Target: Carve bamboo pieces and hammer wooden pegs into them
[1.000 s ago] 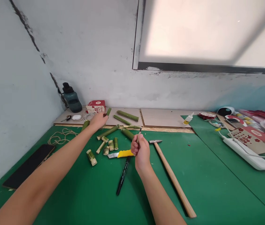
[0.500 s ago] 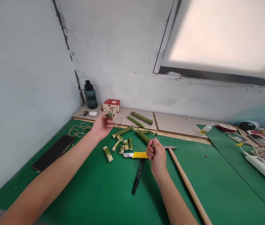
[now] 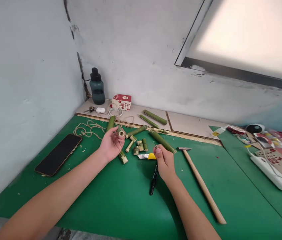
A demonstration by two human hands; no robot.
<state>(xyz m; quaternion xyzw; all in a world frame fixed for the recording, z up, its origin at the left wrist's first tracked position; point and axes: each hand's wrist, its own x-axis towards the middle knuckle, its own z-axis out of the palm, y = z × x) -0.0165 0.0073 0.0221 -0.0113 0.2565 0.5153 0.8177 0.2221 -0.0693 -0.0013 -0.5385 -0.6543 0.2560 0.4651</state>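
Observation:
My left hand point(image 3: 112, 143) holds a short bamboo tube point(image 3: 121, 134) above the table, its hollow cut end facing me. In my right hand point(image 3: 165, 160) the fingers are closed around a thin metal-tipped tool point(image 3: 155, 146); its kind is not clear, as most of it is hidden in the fist. Just behind that hand, a yellow utility knife point(image 3: 151, 156) lies with its blade out, partly covered. A black marker point(image 3: 153, 181) rests near it. Several short bamboo pieces point(image 3: 141, 145) lie between the hands, and a longer bamboo length point(image 3: 162, 141) is farther back.
A hammer point(image 3: 202, 181) lies to the right, a phone point(image 3: 58, 155) to the left beside loose twine point(image 3: 88, 128). Along the back ledge stand a water bottle point(image 3: 97, 88) and a red-and-white box point(image 3: 122, 102). A white power strip point(image 3: 273, 175) is at far right.
My left hand has come nearer and to the right with the bamboo tube. My right hand has lowered slightly to the left, its tool now pointing more away. The view has shifted.

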